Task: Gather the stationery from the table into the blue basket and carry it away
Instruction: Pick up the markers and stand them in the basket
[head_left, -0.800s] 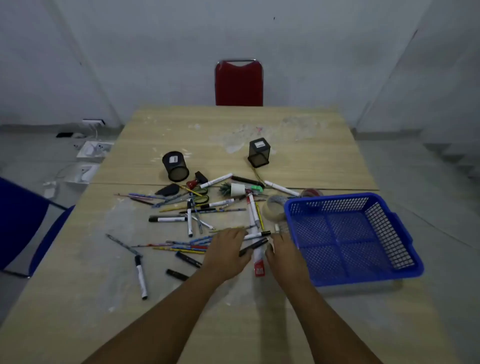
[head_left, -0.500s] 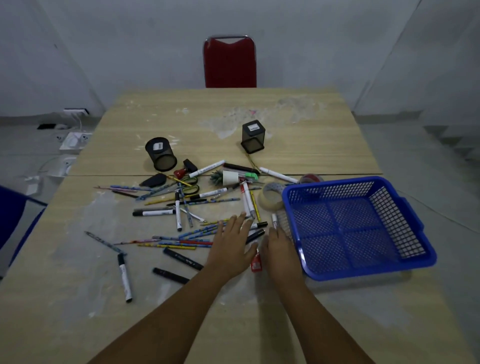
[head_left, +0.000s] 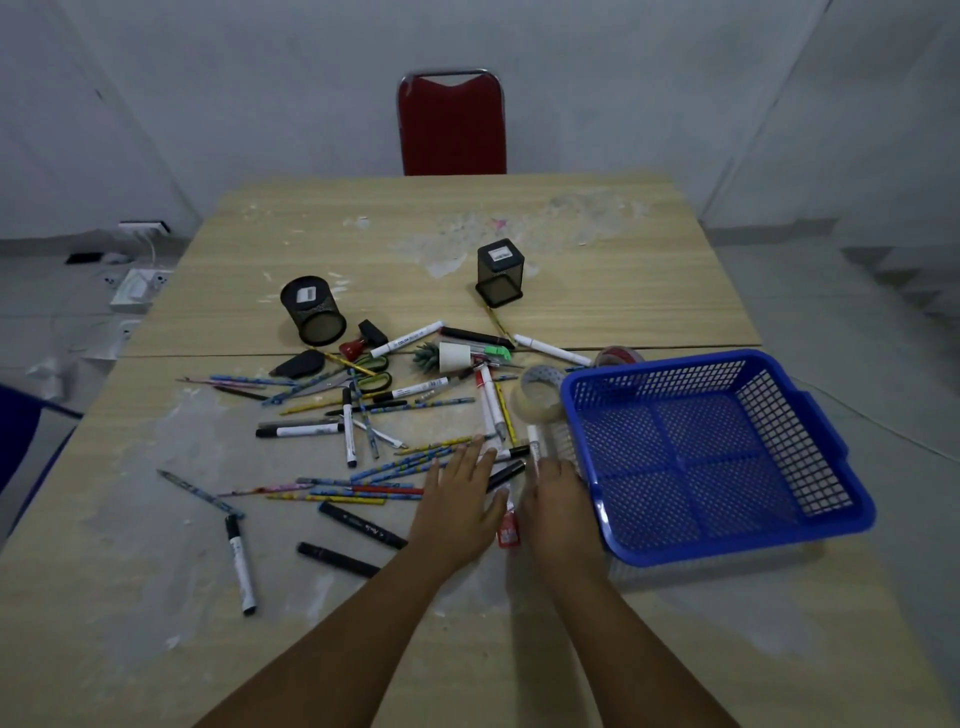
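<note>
Both hands are lying flat, palms down, in the lower centre of the frame. The left hand (head_left: 460, 499) is spreading its fingers over the near edge of the stationery scatter (head_left: 374, 415); the right hand (head_left: 558, 501) is resting just left of the blue basket (head_left: 852, 467), fingers together, gripping nothing. Between them a red-capped marker (head_left: 506, 530) is lying. Counted: one basket, two black mesh pen cups (head_left: 313, 310), two tape rolls (head_left: 540, 392), one red chair (head_left: 452, 124) at top centre.
</note>
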